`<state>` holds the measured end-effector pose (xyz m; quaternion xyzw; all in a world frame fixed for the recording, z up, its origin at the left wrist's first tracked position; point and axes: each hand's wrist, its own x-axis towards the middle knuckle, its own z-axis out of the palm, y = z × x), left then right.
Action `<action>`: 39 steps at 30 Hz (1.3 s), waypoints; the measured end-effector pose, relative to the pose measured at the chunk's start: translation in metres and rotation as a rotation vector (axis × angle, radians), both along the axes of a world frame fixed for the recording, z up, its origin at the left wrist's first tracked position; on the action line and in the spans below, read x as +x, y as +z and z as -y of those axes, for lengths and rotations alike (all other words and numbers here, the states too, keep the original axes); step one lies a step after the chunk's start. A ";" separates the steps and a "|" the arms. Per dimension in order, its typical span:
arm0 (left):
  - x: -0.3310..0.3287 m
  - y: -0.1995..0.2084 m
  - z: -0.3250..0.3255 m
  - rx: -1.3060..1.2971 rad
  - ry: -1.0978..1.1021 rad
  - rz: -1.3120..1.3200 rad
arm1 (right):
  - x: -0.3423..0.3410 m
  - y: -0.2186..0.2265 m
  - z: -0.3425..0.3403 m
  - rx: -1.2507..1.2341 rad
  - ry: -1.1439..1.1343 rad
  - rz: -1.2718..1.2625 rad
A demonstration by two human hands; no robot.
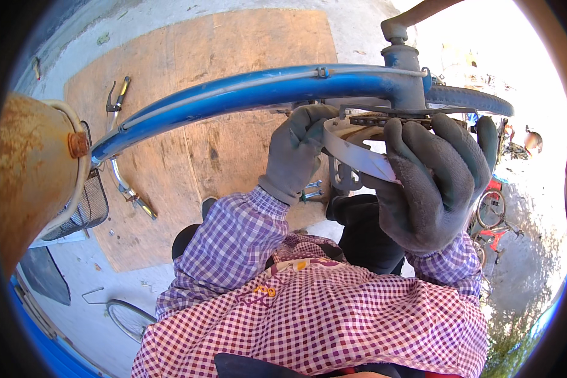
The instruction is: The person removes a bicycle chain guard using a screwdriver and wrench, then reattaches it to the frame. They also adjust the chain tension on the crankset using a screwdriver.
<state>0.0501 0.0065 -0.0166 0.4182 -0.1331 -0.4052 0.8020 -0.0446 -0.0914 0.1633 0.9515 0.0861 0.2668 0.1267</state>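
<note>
A blue bicycle frame point(264, 86) stretches across in front of me, with a bare crank arm point(422, 14) sticking up from it at the top right. Below the frame tube, a pale curved chain guard point(358, 157) sits around a dark chain point(366, 120). My left hand point(299, 151), in a grey glove, is closed on the left end of the guard, its fingertips partly hidden. My right hand point(438, 183), in a matching glove, has bent fingers around the guard's right side. The glove hides that end and whatever the fingertips touch.
A plywood board point(170, 69) lies on the concrete. Wrenches point(313, 190) rest near my feet. Handlebars point(123, 179) and a black mesh basket point(91, 198) are at left, beside a rusty pillar point(34, 176). The bicycle's wheel point(469, 99) extends right; a red bicycle point(492, 211) is farther off.
</note>
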 end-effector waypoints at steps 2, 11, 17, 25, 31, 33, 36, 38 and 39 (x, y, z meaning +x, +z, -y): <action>0.005 0.002 0.000 0.035 -0.013 0.099 | 0.001 0.003 -0.002 0.008 -0.023 -0.014; 0.024 -0.018 -0.001 0.028 -0.104 0.219 | 0.006 0.006 0.015 -0.143 0.022 -0.093; 0.039 -0.032 -0.006 0.001 -0.142 0.250 | 0.014 0.003 0.016 -0.142 0.048 -0.091; 0.040 -0.033 0.012 0.071 0.040 0.517 | 0.019 -0.010 0.035 -0.030 0.106 -0.112; 0.034 -0.020 0.019 0.132 0.002 0.184 | 0.029 -0.004 0.042 -0.156 0.129 -0.148; 0.037 -0.031 0.029 0.154 0.038 0.431 | 0.025 -0.006 0.043 -0.098 0.091 -0.158; 0.042 -0.054 0.052 0.167 0.006 0.541 | 0.018 -0.016 0.051 -0.040 0.028 -0.164; 0.047 -0.067 0.065 0.223 0.018 0.791 | 0.016 -0.022 0.059 -0.015 0.006 -0.186; 0.049 -0.071 0.071 0.295 0.052 0.990 | 0.015 -0.025 0.063 0.000 0.001 -0.192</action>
